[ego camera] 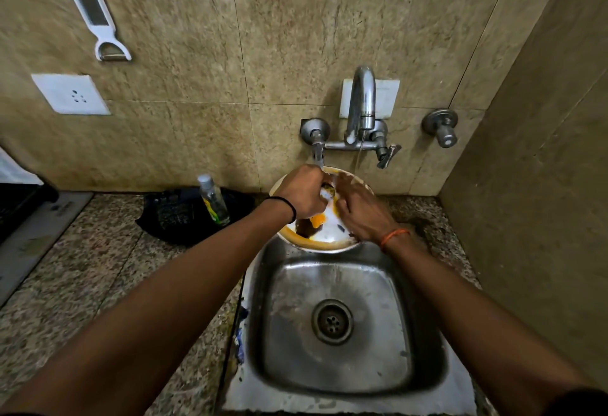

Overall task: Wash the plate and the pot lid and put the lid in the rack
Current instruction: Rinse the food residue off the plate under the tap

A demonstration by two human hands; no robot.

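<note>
A round plate [329, 238] with a yellow rim and a white, soiled middle is tilted over the back edge of the steel sink [424, 333], just under the tap [362, 99]. A thin stream of water runs from the tap. My left hand [302, 191] is closed around a small yellowish sponge [328, 190] pressed to the plate's upper part. My right hand [360, 213] lies over the plate's right side, fingers spread across its face, and holds it there. No pot lid is in view.
A clear bottle [214, 200] stands on a black cloth [177, 218] on the granite counter left of the sink. A black rack-like object [16, 208] is at the far left edge. A peeler [90, 10] hangs on the wall. A side wall [543, 185] stands close on the right.
</note>
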